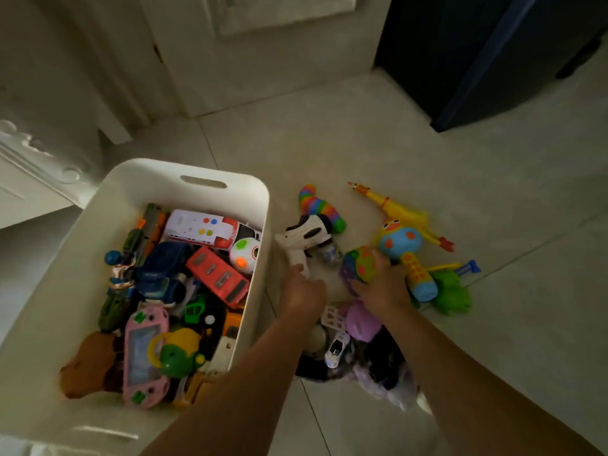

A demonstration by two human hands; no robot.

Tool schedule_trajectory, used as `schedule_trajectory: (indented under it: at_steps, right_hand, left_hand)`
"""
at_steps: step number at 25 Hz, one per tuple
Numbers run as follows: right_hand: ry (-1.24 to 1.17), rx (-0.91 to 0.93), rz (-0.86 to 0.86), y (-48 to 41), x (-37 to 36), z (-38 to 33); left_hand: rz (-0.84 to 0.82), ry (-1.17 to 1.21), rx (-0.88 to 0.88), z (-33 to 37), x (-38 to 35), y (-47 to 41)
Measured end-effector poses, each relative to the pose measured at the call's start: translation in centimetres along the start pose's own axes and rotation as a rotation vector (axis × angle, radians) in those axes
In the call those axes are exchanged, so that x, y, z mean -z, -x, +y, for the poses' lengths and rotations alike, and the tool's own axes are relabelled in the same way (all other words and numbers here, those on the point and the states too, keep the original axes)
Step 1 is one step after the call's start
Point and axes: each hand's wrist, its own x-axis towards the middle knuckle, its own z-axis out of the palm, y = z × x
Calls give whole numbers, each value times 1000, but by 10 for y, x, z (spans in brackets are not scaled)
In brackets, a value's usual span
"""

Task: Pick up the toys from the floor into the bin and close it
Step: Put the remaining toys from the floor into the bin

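Observation:
A white bin (184,172) stands open on the floor at the left, holding several toys such as a pink handheld console (144,353) and a red bus (218,278). Just right of the bin, my left hand (304,291) is closed around the handle of a white toy gun (309,238). My right hand (383,286) grips a purple and green round toy (358,266). Beside it lie a blue and yellow plush rattle (406,255), a rainbow slug (320,205), a yellow rubber chicken (401,210), a green toy (452,292) and a small white car (335,348).
A white door and frame (230,60) rise behind the bin. A dark blue cabinet (487,54) stands at the back right. White furniture (29,172) edges in at the left. Dark and purple items (381,357) sit below my hands on the tiled floor.

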Motion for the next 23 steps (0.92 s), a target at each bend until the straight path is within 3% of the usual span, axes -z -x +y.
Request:
schedule_trajectory:
  at_steps: [3, 8, 11, 15, 17, 20, 23]
  right_hand:
    - [59, -57, 58, -16, -12, 9]
    - [63, -56, 124, -25, -24, 9]
    - [105, 26, 145, -22, -23, 13]
    - [-498, -17, 109, -13, 2, 1]
    - [-650, -95, 169, -18, 25, -7]
    - [-472, -152, 266, -38, 62, -3]
    - [-201, -254, 92, -48, 71, 13]
  left_hand:
    - [140, -28, -1, -13, -16, -36]
    - [141, -45, 172, -31, -23, -83]
    - [117, 70, 198, -40, -28, -103]
    - [46, 157, 220, -16, -15, -96]
    - [35, 221, 245, -13, -15, -97]
    - [26, 353, 255, -2, -18, -83]
    - [-12, 460, 250, 8, -22, -71]
